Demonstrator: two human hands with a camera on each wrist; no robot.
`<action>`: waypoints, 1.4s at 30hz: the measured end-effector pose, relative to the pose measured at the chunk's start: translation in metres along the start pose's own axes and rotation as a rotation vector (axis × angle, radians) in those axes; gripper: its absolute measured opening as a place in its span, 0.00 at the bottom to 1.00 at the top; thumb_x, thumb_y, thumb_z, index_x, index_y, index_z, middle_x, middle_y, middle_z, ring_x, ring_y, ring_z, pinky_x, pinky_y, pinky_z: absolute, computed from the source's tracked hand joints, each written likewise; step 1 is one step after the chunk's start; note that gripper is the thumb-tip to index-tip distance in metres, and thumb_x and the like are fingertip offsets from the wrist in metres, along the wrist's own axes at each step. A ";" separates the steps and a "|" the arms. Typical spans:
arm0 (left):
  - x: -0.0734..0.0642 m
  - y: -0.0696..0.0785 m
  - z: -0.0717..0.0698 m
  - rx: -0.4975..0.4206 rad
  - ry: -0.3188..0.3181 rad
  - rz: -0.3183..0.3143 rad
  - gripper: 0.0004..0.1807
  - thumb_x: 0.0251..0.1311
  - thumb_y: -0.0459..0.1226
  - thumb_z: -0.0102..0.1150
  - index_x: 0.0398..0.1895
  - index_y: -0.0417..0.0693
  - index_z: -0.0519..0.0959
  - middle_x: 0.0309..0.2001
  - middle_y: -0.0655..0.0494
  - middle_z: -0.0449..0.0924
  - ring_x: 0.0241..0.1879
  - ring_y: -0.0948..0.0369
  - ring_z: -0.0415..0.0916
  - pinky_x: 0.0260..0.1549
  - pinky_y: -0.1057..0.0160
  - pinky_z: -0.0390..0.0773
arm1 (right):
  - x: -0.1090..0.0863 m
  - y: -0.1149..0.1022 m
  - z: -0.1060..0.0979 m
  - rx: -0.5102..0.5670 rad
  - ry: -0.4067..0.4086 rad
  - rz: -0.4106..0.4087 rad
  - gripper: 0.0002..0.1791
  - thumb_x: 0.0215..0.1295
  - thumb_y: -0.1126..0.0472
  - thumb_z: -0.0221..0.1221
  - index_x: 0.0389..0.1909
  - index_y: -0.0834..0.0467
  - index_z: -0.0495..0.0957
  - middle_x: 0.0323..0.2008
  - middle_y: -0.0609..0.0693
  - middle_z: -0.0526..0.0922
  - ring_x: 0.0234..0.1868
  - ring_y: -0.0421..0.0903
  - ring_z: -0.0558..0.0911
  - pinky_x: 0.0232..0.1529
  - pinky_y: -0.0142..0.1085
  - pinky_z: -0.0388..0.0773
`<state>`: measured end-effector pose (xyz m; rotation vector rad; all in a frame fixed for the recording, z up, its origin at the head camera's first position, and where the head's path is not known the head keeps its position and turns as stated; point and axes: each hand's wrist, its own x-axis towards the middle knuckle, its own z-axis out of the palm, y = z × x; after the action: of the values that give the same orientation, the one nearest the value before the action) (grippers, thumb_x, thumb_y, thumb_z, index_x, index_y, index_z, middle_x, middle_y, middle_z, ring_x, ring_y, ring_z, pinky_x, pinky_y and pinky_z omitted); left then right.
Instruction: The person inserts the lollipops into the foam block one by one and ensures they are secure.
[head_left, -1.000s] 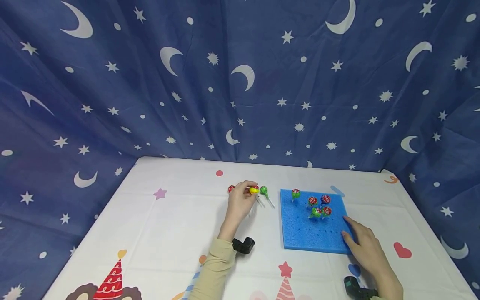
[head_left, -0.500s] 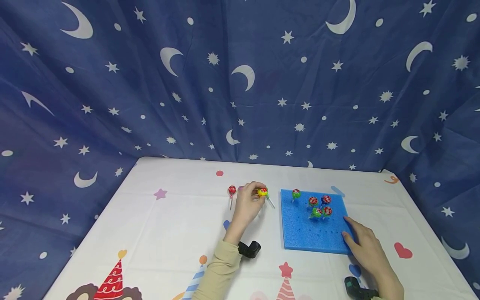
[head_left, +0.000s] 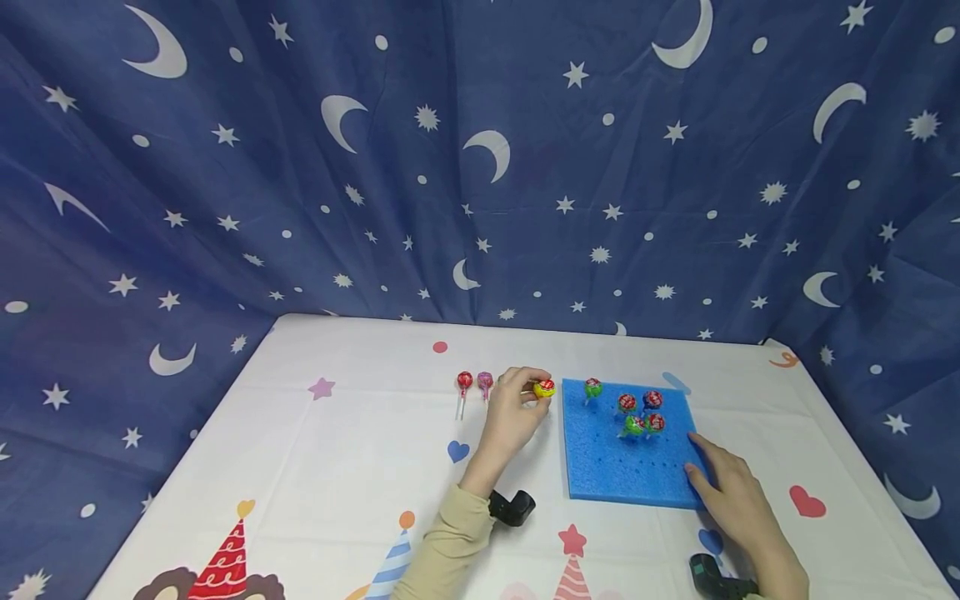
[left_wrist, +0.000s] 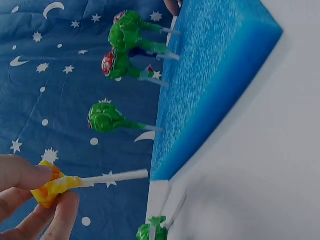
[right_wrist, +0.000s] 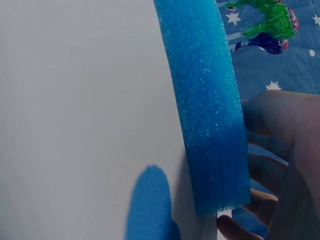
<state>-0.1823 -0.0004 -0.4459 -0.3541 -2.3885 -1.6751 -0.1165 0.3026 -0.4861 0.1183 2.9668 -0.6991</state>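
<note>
Lollipop (head_left: pixel 544 389), yellow-wrapped, sits pinched by its head in the left hand (head_left: pixel 516 417), at that hand's two o'clock; toward three o'clock lies a blue foam block (head_left: pixel 600 475), the right hand (head_left: pixel 733 496) touching its four-o'clock edge.

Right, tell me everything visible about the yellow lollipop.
The yellow lollipop has a rounded head in a crinkled, plastic-looking yellow wrapper with red and white on top, gathered at the neck above a plain white stick. The left hand pinches it by the head, stick pointing down. It is held near the left side of the blue foam board, not stuck into it.
</note>
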 end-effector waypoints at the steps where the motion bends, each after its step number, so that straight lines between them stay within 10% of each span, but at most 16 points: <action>1: -0.001 0.002 0.001 -0.011 -0.005 -0.003 0.15 0.54 0.25 0.62 0.46 0.39 0.79 0.46 0.45 0.76 0.46 0.54 0.80 0.45 0.71 0.80 | 0.000 0.000 0.000 0.000 0.003 0.000 0.35 0.72 0.47 0.46 0.72 0.64 0.53 0.68 0.73 0.57 0.66 0.75 0.55 0.57 0.75 0.53; 16: -0.007 0.011 0.014 -0.086 -0.059 0.013 0.17 0.55 0.24 0.61 0.48 0.39 0.77 0.47 0.46 0.76 0.49 0.55 0.79 0.47 0.73 0.79 | 0.000 0.001 0.001 0.008 0.006 -0.002 0.36 0.72 0.46 0.45 0.72 0.64 0.52 0.68 0.73 0.57 0.66 0.76 0.54 0.57 0.75 0.53; 42: -0.017 0.012 0.049 0.056 -0.107 0.151 0.17 0.54 0.30 0.65 0.48 0.49 0.78 0.47 0.53 0.78 0.36 0.56 0.78 0.35 0.72 0.79 | -0.001 -0.001 -0.001 0.015 -0.015 0.016 0.37 0.72 0.45 0.45 0.73 0.63 0.51 0.69 0.73 0.55 0.67 0.75 0.53 0.58 0.75 0.52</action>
<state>-0.1642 0.0481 -0.4570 -0.6133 -2.4104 -1.5563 -0.1160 0.3023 -0.4850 0.1371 2.9438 -0.7172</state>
